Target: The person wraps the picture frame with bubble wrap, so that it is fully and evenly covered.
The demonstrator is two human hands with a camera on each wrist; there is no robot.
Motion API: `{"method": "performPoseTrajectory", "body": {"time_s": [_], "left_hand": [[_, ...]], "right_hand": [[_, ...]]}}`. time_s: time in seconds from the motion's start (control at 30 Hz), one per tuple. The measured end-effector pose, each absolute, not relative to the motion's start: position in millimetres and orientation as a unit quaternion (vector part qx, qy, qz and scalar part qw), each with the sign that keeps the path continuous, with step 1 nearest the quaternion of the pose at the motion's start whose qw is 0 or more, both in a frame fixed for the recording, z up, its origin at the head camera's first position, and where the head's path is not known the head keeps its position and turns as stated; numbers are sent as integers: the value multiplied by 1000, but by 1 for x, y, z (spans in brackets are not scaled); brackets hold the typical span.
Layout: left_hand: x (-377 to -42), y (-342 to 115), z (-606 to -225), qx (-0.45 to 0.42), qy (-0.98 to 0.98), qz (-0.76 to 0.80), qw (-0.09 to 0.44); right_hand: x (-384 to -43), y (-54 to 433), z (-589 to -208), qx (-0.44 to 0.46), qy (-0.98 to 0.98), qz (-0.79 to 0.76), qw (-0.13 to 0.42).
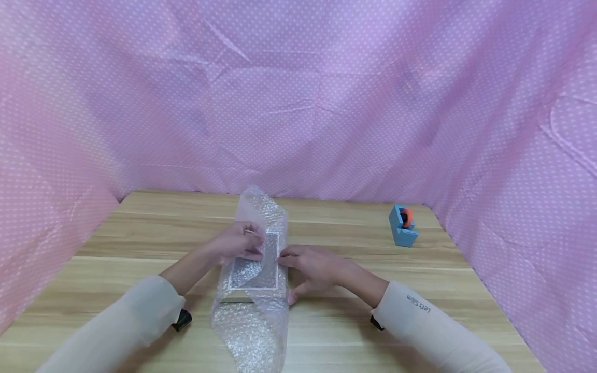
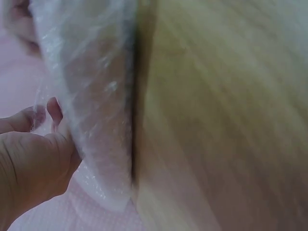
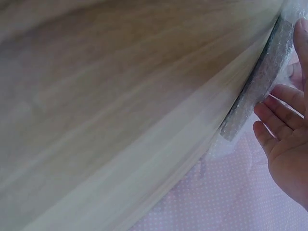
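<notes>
A sheet of bubble wrap (image 1: 247, 331) lies lengthwise on the table, folded over a flat rectangular box-like object (image 1: 269, 280) with a white border line. My left hand (image 1: 240, 241) is at the upper left of the object and pinches the wrap's folded edge. In the left wrist view that hand (image 2: 36, 163) has clear film between thumb and finger. On the other side, my right hand (image 1: 317, 267) touches the wrapped right edge with its fingertips. Its fingers look extended and apart in the right wrist view, beside the wrapped side (image 3: 260, 82).
A blue tape dispenser (image 1: 403, 228) with an orange wheel stands at the back right of the wooden table (image 1: 354, 321). Pink dotted cloth (image 1: 298, 103) hangs behind and along both sides. The wrap's loose ends stretch past the object toward the back and the front.
</notes>
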State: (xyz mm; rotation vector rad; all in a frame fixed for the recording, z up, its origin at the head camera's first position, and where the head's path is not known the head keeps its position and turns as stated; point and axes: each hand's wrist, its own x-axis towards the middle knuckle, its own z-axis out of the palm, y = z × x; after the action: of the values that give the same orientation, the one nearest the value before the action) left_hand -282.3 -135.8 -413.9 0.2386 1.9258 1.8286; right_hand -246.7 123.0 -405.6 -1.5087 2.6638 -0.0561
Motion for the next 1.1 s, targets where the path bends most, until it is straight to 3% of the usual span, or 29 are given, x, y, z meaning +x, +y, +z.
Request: {"method": "performPoseTrajectory", "body": {"time_s": [0.23,0.43,0.7,0.97,1.1], "left_hand": [[-281,-123,-420,71,717,656,224],[-280,-128,-417,146,759,590,236],[-279,-123,-419,144,752,589,259],[-279,-127,-417,136,731,611,270],[-283,-146,-409,151,759,588,237]], "right_hand": [[-248,123,-404,-496,866,-34,58],[-250,127,-402,-496,860,-87,80],[-247,126,-406,-473,873,-108,53],[-245,120,-404,-453,891,-13,24],[-247,117,-403,-464,885,24,1]]}}
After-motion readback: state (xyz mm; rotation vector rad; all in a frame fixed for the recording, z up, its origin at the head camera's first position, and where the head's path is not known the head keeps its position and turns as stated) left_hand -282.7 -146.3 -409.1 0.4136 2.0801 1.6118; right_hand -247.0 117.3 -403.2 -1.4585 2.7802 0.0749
